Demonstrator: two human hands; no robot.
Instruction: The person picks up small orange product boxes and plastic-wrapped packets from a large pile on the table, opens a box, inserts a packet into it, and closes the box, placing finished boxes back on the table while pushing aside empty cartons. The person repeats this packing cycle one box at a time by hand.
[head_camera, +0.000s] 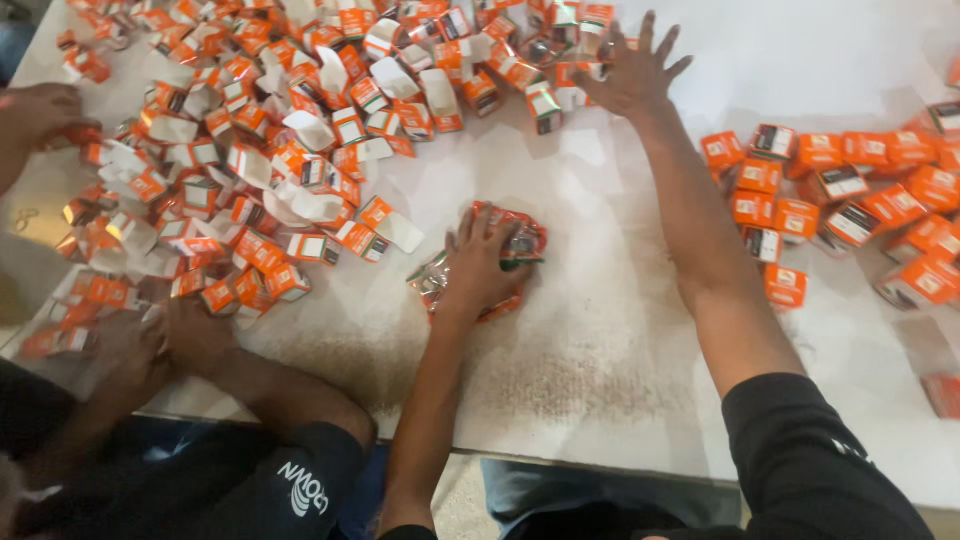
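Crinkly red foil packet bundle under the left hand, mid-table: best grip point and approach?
Probably the right end of the foil packet bundle, which sticks out bare past the left hand. Come from the right, over open table; the loose orange cartons crowd the left. The bundle lies flat and crumpled, so pinch across its raised edge rather than scooping underneath. The right hand is spread flat far up the table.

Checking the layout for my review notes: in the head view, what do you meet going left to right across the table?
Co-worker's hands → pile of open orange-and-white cartons → left hand pressing a crinkled wrapper bundle → right hand, fingers spread → closed orange boxes.
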